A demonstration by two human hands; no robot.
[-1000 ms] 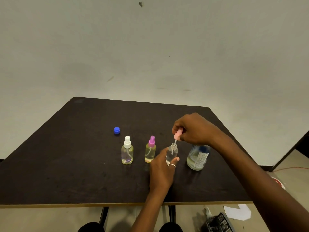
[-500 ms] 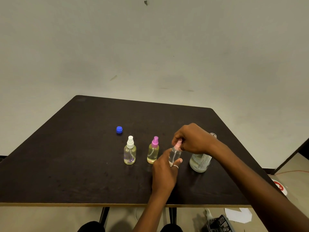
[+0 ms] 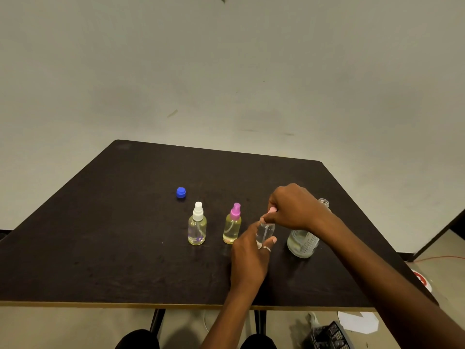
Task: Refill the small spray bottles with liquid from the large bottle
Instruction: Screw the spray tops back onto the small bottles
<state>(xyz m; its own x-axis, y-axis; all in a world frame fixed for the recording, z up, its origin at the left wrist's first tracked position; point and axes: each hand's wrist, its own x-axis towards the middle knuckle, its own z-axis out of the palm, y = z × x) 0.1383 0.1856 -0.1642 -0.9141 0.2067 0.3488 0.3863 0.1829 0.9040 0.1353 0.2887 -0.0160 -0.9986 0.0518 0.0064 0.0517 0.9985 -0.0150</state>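
blue cap (image 3: pixel 181 192) | white sprayer (image 3: pixel 198 211) | magenta sprayer (image 3: pixel 235 211) | black table (image 3: pixel 100 235)

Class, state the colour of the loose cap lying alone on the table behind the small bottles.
The loose cap is blue, seen best in the head view.

No text can be read here. A white label (image 3: pixel 307 244) is carried on the large bottle (image 3: pixel 297 248); lines of small dark print are seen on it, but they are too small to be made out. A purple flower print (image 3: pixel 197 239) is found low on the white-capped spray bottle (image 3: pixel 197 229), with no letters that can be told. Beyond the right edge of the table (image 3: pixel 100 248), part of a red and white round sign (image 3: pixel 422 280) is shown, its content half hidden.
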